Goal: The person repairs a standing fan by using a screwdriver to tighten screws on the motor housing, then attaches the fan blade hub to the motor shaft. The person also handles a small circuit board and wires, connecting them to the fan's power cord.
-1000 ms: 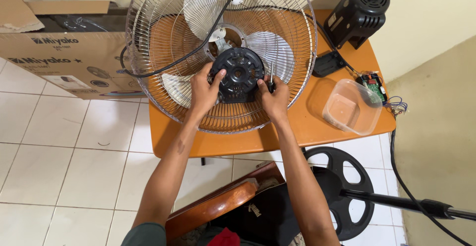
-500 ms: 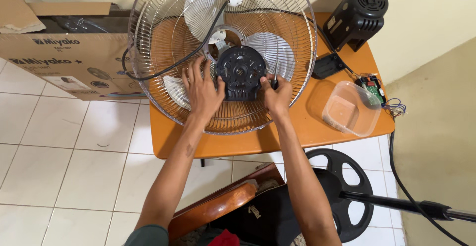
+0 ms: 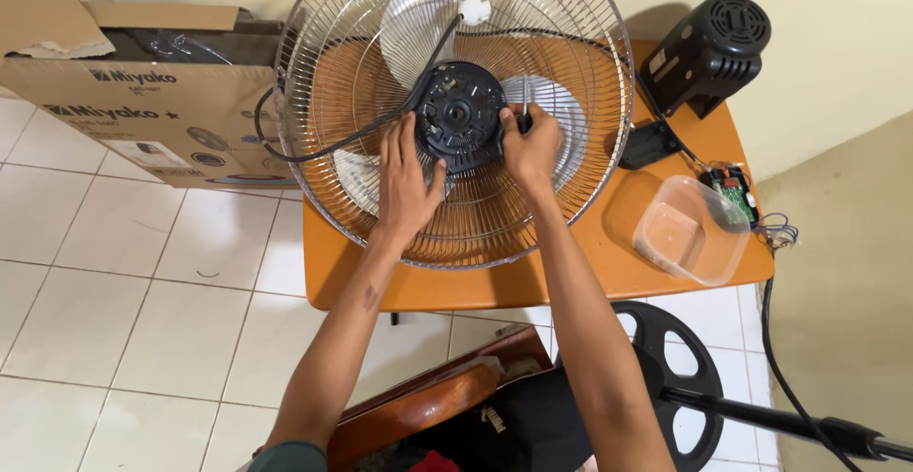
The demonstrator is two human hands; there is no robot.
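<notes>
A round wire fan grille (image 3: 590, 149) lies flat on an orange table (image 3: 571, 277), with white blades (image 3: 418, 25) under the wires. A black round hub plate (image 3: 459, 111) sits at its centre. My left hand (image 3: 407, 187) rests flat on the grille, fingers spread, its fingertips against the hub's lower left edge. At the hub's right edge my right hand (image 3: 531, 149) is closed around a small screwdriver (image 3: 524, 101), whose thin metal shaft shows above the fingers. A black cable (image 3: 361, 130) runs from the hub across the grille to the left.
A black fan motor (image 3: 709, 54) stands at the table's back right, above a clear plastic container (image 3: 689, 230) and a small circuit board (image 3: 732, 192) with wires. A cardboard box (image 3: 143, 101) sits left on the tiled floor. A black stand base (image 3: 685, 377) lies below the table.
My left hand slid off the hub down onto the grille beside it. My right hand moved up to the hub's right edge. The view shifted slightly.
</notes>
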